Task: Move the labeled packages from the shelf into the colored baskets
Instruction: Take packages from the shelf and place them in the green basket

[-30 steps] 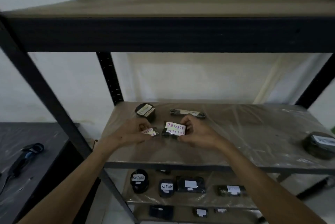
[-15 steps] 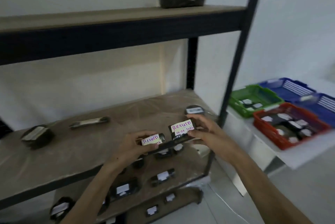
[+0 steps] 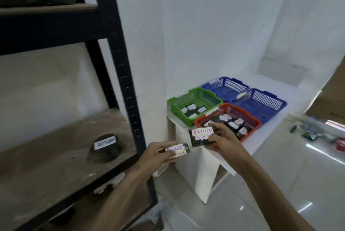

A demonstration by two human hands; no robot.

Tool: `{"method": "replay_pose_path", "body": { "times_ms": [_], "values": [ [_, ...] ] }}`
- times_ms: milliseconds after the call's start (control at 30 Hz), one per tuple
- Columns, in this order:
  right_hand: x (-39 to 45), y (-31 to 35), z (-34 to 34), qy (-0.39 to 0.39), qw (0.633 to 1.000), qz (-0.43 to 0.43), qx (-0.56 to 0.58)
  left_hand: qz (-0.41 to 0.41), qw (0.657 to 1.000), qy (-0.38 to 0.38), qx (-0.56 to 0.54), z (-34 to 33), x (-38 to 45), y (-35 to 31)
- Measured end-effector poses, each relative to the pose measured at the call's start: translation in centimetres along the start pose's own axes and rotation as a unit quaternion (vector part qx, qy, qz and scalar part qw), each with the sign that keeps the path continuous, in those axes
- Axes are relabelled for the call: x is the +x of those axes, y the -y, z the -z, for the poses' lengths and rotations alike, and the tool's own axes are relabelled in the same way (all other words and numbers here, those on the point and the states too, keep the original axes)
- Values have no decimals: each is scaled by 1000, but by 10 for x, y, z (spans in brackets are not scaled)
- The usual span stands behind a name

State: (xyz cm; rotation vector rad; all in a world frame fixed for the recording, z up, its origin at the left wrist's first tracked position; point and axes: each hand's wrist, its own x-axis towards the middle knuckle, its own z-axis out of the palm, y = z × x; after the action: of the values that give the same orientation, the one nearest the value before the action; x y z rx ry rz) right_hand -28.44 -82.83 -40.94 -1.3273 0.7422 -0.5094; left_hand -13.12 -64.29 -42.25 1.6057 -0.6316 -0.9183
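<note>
My right hand's fingers (image 3: pixel 220 129) curl over the top and far side of a flat black plastic-wrapped package with a white handwritten "Return" label (image 3: pixel 202 136), thumb underneath, so the label faces up at me and I can read it. My right hand (image 3: pixel 226 142) holds it just in front of the near rim of the red plastic mesh basket (image 3: pixel 256 124), not yet over it, which I take to be where it belongs, since the red basket already holds a heap of dark labeled packages.

My left hand (image 3: pixel 158 153) pinches a smaller dark cylindrical package with a white "Return" label (image 3: pixel 178 150) between thumb and curled fingers, its round end pointing right, close to the other package but apart from it. I carry one in each hand to save a trip, I judge.

Beyond the red basket stand a green plastic mesh basket (image 3: pixel 175 102) with a few labeled packages and two blue plastic mesh baskets (image 3: pixel 276 102), whose contents I cannot make out. All four sit touching on a white table (image 3: pixel 270 137).

To my left, the black metal shelf with worn brown boards (image 3: pixel 56 156) holds a round dark package with a white label (image 3: pixel 105 147), not yet moved.
</note>
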Motion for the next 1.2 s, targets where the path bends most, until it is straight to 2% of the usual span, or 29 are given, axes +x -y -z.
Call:
{"method": "replay_pose_path", "body": {
  "times_ms": [167, 500, 667, 867, 1033, 1133, 1200],
  "values": [
    [92, 25, 58, -17, 998, -19, -53, -8, 1000, 3, -23, -37, 110, -11],
    [276, 55, 156, -47, 983, -33, -175, 27, 995, -96, 1, -84, 303, -35],
    [383, 47, 183, -15, 955, -21, -297, 50, 988, -148, 11, -103, 380, -28],
    [534, 35, 188, 130, 870, 23, -474, 88, 969, -225, 46, -128, 476, -9],
    [634, 3, 176, 286, 755, 47, -588, 156, 941, -289, 76, -147, 547, 9],
    [662, -15, 164, 387, 682, 67, -616, 196, 921, -327, 82, -153, 582, 17],
    [671, -32, 155, 422, 640, 72, -638, 218, 909, -344, 93, -155, 600, 23]
  ]
}}
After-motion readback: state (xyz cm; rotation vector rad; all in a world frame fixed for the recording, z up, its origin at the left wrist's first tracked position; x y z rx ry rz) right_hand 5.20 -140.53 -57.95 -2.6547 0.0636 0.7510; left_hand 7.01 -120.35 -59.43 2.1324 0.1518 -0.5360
